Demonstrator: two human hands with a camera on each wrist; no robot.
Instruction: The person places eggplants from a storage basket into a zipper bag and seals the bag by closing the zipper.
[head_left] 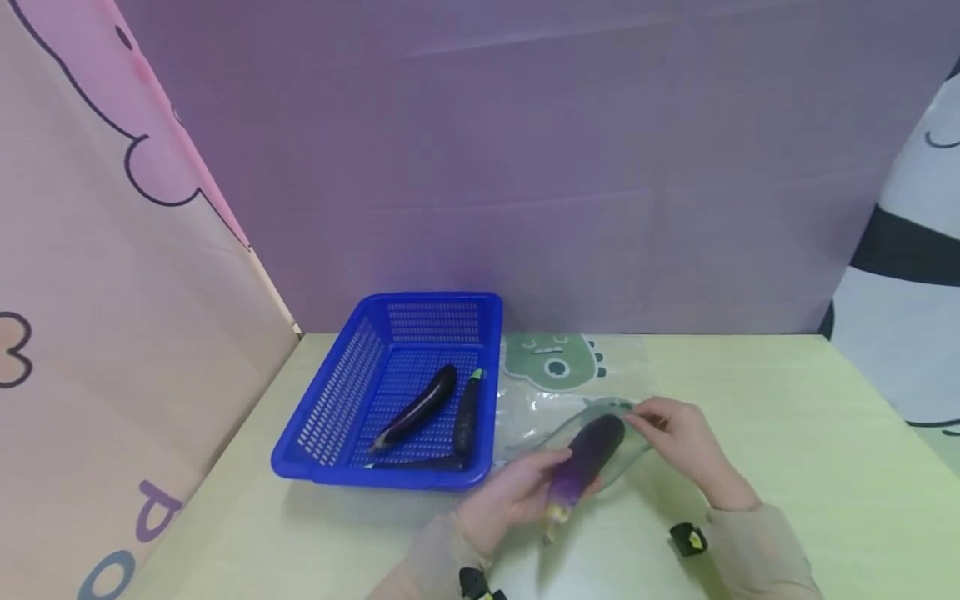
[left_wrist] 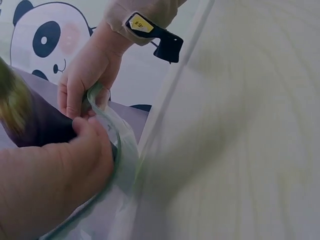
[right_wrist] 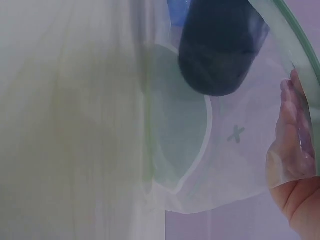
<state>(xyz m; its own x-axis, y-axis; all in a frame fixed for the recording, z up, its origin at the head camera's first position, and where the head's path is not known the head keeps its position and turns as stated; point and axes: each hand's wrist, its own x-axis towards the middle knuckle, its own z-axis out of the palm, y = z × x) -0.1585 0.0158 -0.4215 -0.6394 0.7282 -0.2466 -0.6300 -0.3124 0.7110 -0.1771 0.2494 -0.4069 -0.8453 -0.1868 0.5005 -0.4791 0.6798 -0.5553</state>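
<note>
A purple eggplant [head_left: 588, 458] lies in my left hand [head_left: 512, 493], thumb on top, stem end pointing toward me. Its dark far end is inside the mouth of a clear plastic bag [head_left: 636, 455] with a green rim. With thumb and fingertips, my right hand [head_left: 678, 437] pinches that rim on the right side. In the left wrist view the left hand [left_wrist: 60, 175] grips the eggplant [left_wrist: 47, 120], while the right hand [left_wrist: 92, 72] holds the green strip. Through the film, the right wrist view shows the eggplant's rounded dark end [right_wrist: 220, 55].
To the left stands a blue plastic basket [head_left: 279, 458] holding several dark eggplants [head_left: 423, 408]. The bag's body, printed with a green cartoon [head_left: 555, 367], spreads over the pale table [head_left: 772, 433] beside the basket. A purple backdrop [head_left: 525, 167] rises behind the table.
</note>
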